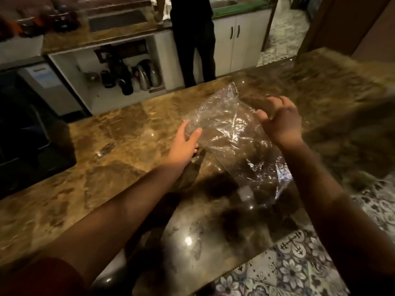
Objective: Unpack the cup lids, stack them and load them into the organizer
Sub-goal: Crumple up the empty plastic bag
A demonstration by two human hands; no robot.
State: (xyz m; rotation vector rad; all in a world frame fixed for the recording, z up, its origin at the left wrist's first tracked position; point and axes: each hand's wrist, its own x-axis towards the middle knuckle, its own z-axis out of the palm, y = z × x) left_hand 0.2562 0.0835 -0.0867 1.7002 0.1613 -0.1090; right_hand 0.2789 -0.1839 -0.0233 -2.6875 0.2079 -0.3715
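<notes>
Head view: both hands, left (183,144) and right (280,120), loosely open, touch a limp, slippery clear bag (233,135); grip its edge.

The desk (119,133) is brown-gold marble, the plastic bag (230,133) clear, the floor tiles (299,261) blue-white floral, the cabinet doors (241,39) white.

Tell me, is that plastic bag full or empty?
Apparently empty: the plastic bag lies crumpled and see-through on the counter, no lids visible inside.
</notes>
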